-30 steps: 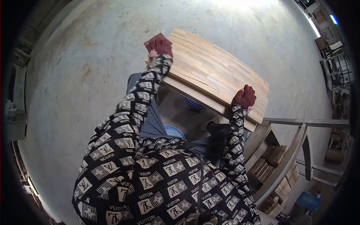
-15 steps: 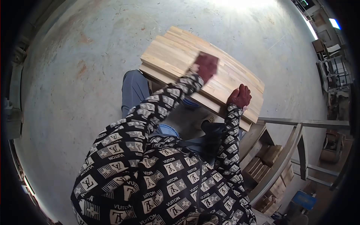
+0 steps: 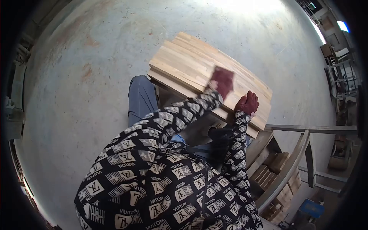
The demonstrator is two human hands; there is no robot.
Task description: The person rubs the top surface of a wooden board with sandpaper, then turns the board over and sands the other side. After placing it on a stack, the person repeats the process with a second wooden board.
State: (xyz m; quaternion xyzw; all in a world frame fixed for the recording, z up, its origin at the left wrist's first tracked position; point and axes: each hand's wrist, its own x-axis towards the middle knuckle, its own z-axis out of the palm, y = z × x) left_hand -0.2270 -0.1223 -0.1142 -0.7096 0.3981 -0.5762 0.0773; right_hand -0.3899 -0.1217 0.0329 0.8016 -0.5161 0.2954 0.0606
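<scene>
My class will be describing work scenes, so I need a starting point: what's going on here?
A person is working over a pale wooden panel, with a lower wooden layer showing under its near edge. The left hand has a flat, dark red piece at the panel's surface; blur hides the exact grip and suggests movement, perhaps rubbing. The right hand rests on the panel toward its right end.

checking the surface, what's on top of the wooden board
The right hand rests near the board's right end; the left hand, blurred, is over it with a dark red flat piece. The wood directly beneath them is covered.
</scene>
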